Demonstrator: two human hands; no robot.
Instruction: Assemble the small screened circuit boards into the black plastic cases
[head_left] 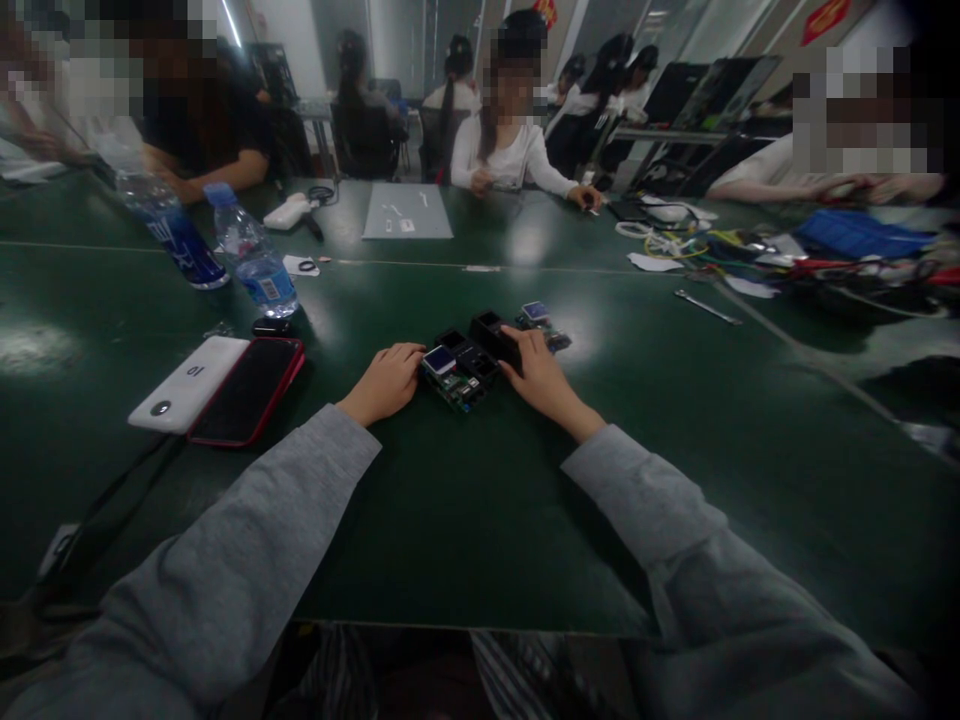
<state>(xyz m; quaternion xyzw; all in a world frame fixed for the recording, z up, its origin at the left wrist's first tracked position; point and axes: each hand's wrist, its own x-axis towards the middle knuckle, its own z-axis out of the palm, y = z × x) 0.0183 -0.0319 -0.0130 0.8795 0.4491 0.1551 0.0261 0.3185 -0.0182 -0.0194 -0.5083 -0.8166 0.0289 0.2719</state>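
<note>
At the middle of the green table, my left hand [386,382] has its fingers bent against the left edge of a green circuit board with a small screen [454,382]. A black plastic case part [466,353] lies right behind that board, touching or overlapping it. My right hand [546,378] is closed on a second black case part [489,325], index finger on top and thumb at the near side. Beyond my right fingers lies another circuit board with a screen [537,314], partly hidden by the hand.
Left of my hands lie a white power bank [191,380] and a red-edged phone [247,390], with two water bottles [259,260] behind. A wrench [706,307] and a heap of cables with a blue tray [862,237] are at right. Several people sit across the table.
</note>
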